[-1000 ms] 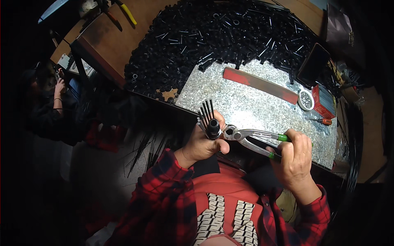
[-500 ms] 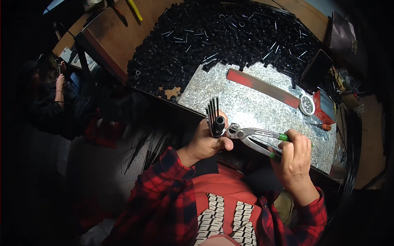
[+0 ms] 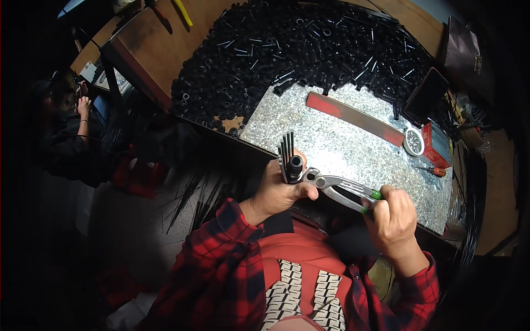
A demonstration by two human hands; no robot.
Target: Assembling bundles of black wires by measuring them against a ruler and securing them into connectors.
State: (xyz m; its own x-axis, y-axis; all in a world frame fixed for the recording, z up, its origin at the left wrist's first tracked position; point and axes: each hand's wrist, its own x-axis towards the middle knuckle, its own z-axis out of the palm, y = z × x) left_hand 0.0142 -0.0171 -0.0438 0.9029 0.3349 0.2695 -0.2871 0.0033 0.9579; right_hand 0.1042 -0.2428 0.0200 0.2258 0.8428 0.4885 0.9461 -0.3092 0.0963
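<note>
Above the table's near edge, my left hand [image 3: 274,193] is closed around a black tubular part [image 3: 295,164] whose round open end faces up. Several thin dark flat rods [image 3: 286,144] stick up beside the tube from the same grip. My right hand [image 3: 396,223] grasps a pair of metal pliers [image 3: 353,182] by its green-covered handles. The pliers' jaws are at the side of the tube, by my left thumb. What lies between the jaws is too small to make out.
Across the speckled worktop [image 3: 281,124] lies a red-edged bar [image 3: 353,118]. A white bowl of small bits [image 3: 413,142], a red box [image 3: 433,146] and a screwdriver [image 3: 437,171] sit at the right. Black parts [image 3: 298,49] heap behind. Another person [image 3: 83,116] is at far left.
The pliers' handles have come closer together as my right hand squeezed, and the hand shifted slightly. My left hand stays almost in place with the tube and rods.
</note>
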